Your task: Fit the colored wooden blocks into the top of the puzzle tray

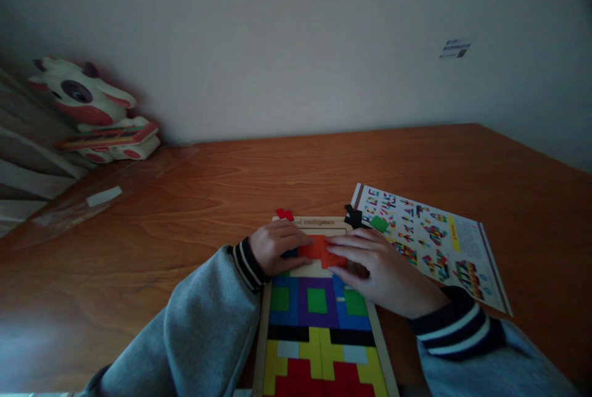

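Observation:
A wooden puzzle tray (387,365) lies on the table, filled in its lower part with red, yellow, black, blue, purple and green blocks. Orange blocks (319,248) sit near its top end. My left hand (281,245) rests over the tray's upper left, its fingertips pressed on the left side of the orange blocks. From the right, the fingers of my right hand (372,261) close on the right orange piece. Bare wood shows just below the orange blocks. Part of the tray's top is hidden under both hands.
Past the tray's top edge lie a red block (284,214) and black blocks (354,216). A green block (379,224) rests on a printed pattern sheet (456,243) at the right. A cow toy (99,110) stands at the back left, near clear plastic with a white label (104,196).

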Tool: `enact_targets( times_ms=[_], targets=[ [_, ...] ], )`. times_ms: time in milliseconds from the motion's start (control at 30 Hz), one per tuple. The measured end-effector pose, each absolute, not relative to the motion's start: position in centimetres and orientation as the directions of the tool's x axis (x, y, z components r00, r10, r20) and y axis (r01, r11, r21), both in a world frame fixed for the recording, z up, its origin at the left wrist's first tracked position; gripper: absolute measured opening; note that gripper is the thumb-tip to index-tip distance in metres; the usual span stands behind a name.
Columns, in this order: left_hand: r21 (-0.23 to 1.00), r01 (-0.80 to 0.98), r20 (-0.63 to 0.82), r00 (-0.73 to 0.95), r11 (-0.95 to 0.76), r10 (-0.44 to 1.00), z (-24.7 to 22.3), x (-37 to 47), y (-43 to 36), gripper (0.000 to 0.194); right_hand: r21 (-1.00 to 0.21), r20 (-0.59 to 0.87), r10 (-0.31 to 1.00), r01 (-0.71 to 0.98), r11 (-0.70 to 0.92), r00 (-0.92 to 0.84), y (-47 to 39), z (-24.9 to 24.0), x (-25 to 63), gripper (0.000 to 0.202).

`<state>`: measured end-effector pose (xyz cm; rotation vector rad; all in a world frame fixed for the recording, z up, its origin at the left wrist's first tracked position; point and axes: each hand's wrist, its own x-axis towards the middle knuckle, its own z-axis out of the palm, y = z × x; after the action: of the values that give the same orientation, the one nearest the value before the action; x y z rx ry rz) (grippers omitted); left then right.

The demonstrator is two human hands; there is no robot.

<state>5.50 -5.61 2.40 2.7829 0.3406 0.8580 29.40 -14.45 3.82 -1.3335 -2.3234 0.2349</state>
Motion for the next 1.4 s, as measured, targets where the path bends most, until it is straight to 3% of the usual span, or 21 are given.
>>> enact_targets(
  times_ms=[100,200,367,633,867,1067,1267,1400],
  targets=[
    [0.292,0.175,0.544,0.778,-0.94,0.314,2.5,5.4,-5.4,0.028,-0.426,0.377,0.862,0.762,0.487,-0.34,-13.9,4.3,30.6,0.024],
    [0.308,0.226,0.574,0.73,-0.924,0.37,2.7,5.2,-5.1,0.024,-0.47,0.473,0.871,0.796,0.38,-0.136,-13.2,4.5,32.7,0.021],
    [0.293,0.333,0.626,0.642,-0.896,0.443,2.8,4.9,-4.6,0.017,-0.485,0.49,0.867,0.856,0.182,0.093,-12.3,3.9,35.3,0.022],
    [0.296,0.444,0.603,0.6,-0.846,0.526,2.3,4.0,-3.6,0.018,-0.4,0.371,0.918,0.868,0.294,-0.14,-11.7,2.3,35.0,0.017],
    [0.306,0.444,0.56,0.631,-0.842,0.536,1.9,3.0,-2.5,0.02,-0.421,0.316,0.936,0.862,0.283,-0.153,-11.3,2.0,35.0,0.015],
    [0.307,0.48,0.525,0.635,-0.822,0.566,1.5,2.9,-2.4,0.022,-0.462,0.34,0.938,0.857,0.229,-0.068,-11.3,2.3,35.1,0.019],
    [0.327,0.531,0.496,0.608,-0.782,0.62,1.3,2.9,-2.3,0.024,-0.523,0.311,0.938,0.852,0.036,0.151,-11.6,2.6,37.6,0.028],
    [0.336,0.518,0.488,0.619,-0.787,0.615,1.1,2.8,-2.0,0.024,-0.533,0.271,0.941,0.846,-0.029,0.203,-11.8,2.4,39.0,0.03]
  ],
)
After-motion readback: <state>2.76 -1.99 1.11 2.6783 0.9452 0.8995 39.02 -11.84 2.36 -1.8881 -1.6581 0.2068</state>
